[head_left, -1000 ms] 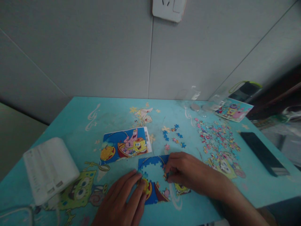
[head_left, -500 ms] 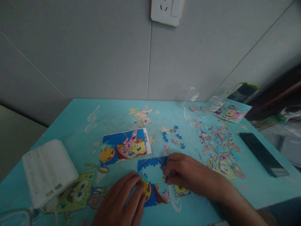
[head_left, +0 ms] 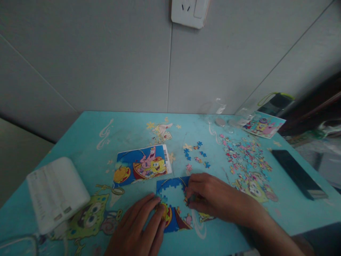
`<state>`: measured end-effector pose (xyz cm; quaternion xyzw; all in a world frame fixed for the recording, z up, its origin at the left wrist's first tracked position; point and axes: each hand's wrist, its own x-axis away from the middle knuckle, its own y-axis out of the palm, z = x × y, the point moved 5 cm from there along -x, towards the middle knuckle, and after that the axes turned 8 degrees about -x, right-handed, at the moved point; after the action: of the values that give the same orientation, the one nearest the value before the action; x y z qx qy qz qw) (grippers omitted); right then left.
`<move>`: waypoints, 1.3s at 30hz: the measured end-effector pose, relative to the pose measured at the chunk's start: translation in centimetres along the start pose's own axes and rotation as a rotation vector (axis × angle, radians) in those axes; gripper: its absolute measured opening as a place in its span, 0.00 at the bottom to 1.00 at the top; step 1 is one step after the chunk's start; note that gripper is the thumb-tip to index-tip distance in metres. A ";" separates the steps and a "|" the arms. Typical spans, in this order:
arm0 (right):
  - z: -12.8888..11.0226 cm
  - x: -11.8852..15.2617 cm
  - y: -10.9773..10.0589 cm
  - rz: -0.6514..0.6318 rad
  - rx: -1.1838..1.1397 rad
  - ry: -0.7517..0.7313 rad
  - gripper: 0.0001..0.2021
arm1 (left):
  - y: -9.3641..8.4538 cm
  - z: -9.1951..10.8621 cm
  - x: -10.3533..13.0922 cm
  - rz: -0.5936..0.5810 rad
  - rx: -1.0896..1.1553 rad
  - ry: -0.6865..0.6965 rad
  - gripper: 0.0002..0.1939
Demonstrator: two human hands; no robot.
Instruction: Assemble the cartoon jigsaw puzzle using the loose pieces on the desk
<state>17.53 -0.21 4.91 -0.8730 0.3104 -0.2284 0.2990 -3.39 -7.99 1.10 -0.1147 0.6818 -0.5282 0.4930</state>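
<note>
A partly assembled jigsaw puzzle [head_left: 178, 224] lies on the table in front of me, its blue border joined round a gap in the middle. My left hand [head_left: 142, 222] rests flat with fingers stretched out, their tips on the puzzle's left edge. At the right side of the gap, my right hand [head_left: 201, 192] pinches a small jigsaw piece [head_left: 186, 201], mostly covered by the fingers. The hand also hides part of the puzzle's right border. Just behind the puzzle lies a picture card [head_left: 141, 165] showing a burger and two cartoon figures in a boat.
Several loose blue and pink pieces [head_left: 187, 154] lie behind my right hand. A large heap of mixed pieces [head_left: 243, 156] spreads further right, beside a dark phone-like slab [head_left: 298, 174]. Clear containers [head_left: 217, 108] and a second card [head_left: 265, 125] stand at the back. A white power bank [head_left: 58, 193] sits left.
</note>
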 end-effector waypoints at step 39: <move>6.4 2.2 -5.5 0.414 0.267 0.436 0.10 | 0.0 0.3 0.2 -0.057 0.034 -0.056 0.13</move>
<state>25.08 4.21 4.44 -0.6750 0.5054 -0.3830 0.3773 -3.29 -8.29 0.98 -0.1403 0.6551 -0.5502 0.4985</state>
